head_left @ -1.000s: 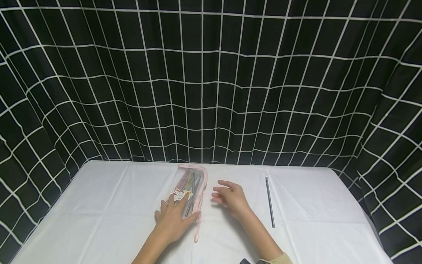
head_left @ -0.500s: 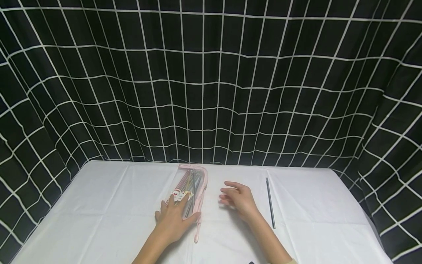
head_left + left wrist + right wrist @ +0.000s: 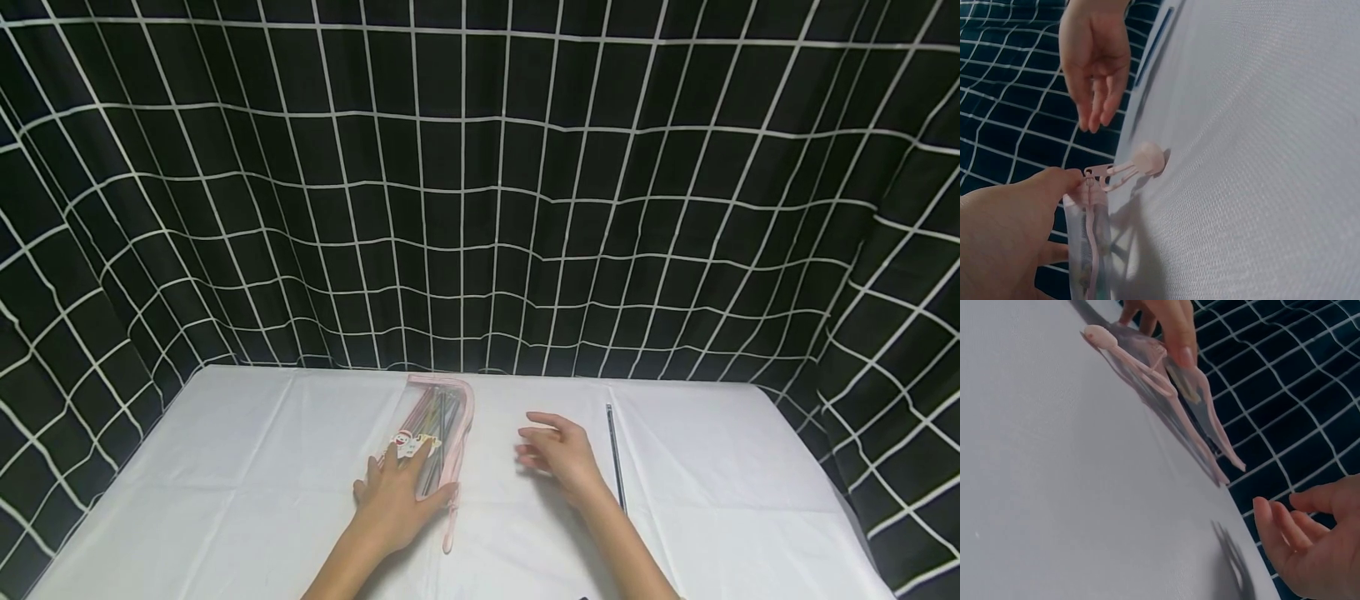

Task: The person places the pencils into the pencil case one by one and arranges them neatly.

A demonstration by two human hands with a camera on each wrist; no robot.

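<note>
A clear pencil case (image 3: pixel 444 429) with a pink zip edge and a cartoon label lies at the table's middle, with several long thin sticks inside. My left hand (image 3: pixel 393 504) rests across its near half, fingers spread. At the zip's near end my left thumb (image 3: pixel 1063 181) touches the case beside the pink pull (image 3: pixel 1149 159). The case's zip side gapes in the right wrist view. My right hand (image 3: pixel 562 454) hovers between the case and a thin dark pencil-like stick (image 3: pixel 615 450), fingers loosely bent, holding nothing. The right forearm hides the stick's near end.
A white cloth (image 3: pixel 225 467) with fold creases covers the table. Behind it and along both sides hangs a black curtain (image 3: pixel 480 208) with a white grid, close to the table's far edge.
My right hand has moved rightward, away from the pencil case and closer to the dark stick, its forearm now covering the near end. The left hand and the case have stayed in place.
</note>
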